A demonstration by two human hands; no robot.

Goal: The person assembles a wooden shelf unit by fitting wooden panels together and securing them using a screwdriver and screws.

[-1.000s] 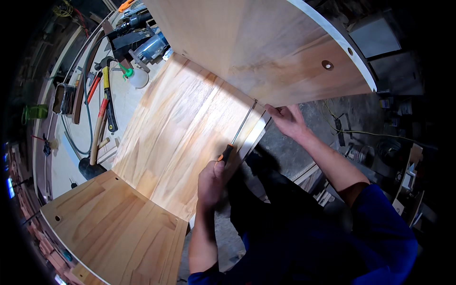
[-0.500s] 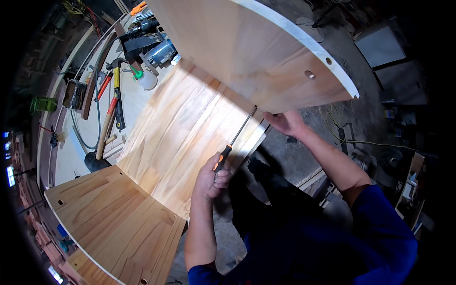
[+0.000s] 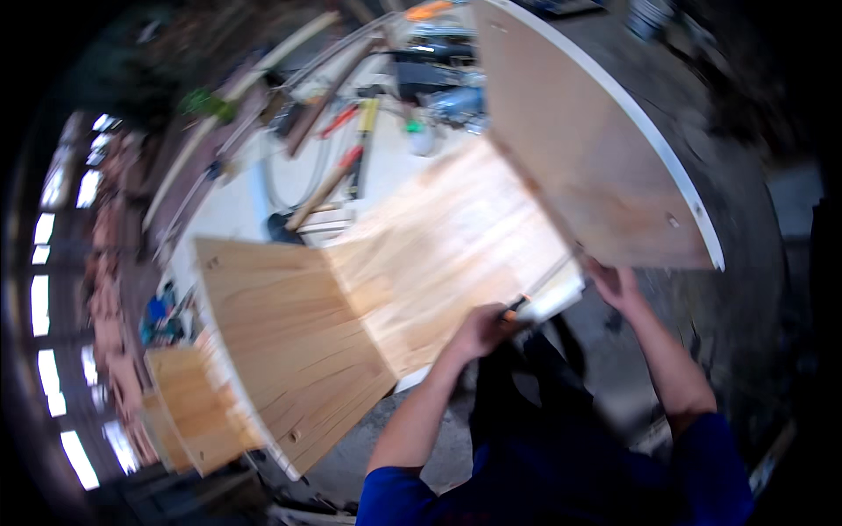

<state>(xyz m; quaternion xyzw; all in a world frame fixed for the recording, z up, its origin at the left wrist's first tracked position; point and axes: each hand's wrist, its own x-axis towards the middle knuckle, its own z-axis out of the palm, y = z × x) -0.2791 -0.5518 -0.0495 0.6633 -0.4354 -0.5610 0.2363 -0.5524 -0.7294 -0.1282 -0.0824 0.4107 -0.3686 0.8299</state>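
My left hand (image 3: 484,330) is closed round a screwdriver (image 3: 516,309) with a black and orange handle. Its thin shaft slants up and right to the joint between a flat wooden board (image 3: 465,223) and a tall upright panel (image 3: 605,167). At the near lower corner of that panel my right hand (image 3: 617,285) grips the wood, its fingers partly hidden and blurred. The upright panel has a curved pale edge and a hole near its corner. Opposite it, at the left end of the board, stands a second panel (image 3: 294,324).
Left of the board, a white worktop (image 3: 237,197) carries a mallet (image 3: 329,188), a yellow and black hammer (image 3: 364,140), a green-tipped bottle (image 3: 419,138) and a blue-grey power tool (image 3: 458,105). More wooden pieces (image 3: 197,403) stand at lower left. Bright windows (image 3: 44,302) line the far left.
The whole view has swung left and blurred, so the boards and both hands appear farther right and lower. My left hand still holds the screwdriver, and my right hand stays at the panel's corner.
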